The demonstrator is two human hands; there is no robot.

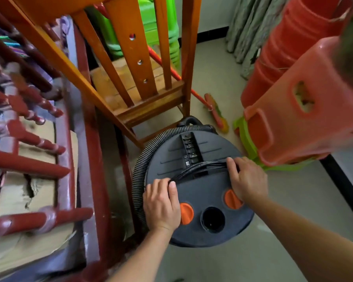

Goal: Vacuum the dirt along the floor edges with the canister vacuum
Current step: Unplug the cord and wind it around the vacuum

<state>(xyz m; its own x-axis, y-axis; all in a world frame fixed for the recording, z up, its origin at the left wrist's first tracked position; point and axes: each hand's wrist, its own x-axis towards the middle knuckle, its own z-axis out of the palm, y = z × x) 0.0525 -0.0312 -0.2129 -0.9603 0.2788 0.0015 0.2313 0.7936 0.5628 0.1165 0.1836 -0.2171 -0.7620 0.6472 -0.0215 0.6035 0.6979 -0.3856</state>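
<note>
Black round plastic canister vacuum (200, 196) stands on the pale tiled floor (289, 202), between the orange wooden chair (130, 82) and the stacked red plastic stools (306, 102), near the black skirting strip (346, 190); grey ribbed hose (138, 169) loops round its left side; black power cord (202, 166) lies bundled across the lid; left hand (161, 204) curls over the cord's left end, thumb on top; right hand (248, 180) has fingers hooked round the right end, palm over one orange latch (231, 198); step looks like freeing the cord before any vacuuming, so the task is barely begun; to do it well, lift the loops off evenly with both hands rather than yanking one side, else they likely snag on the notched centre channel (190, 151); steady the canister, it could shift into the chair legs; round black port (212, 219) on the lid has nothing plugged in; red broom (215, 112) lies on the floor behind; dark red wooden bed rail (33, 169) at left.
</note>
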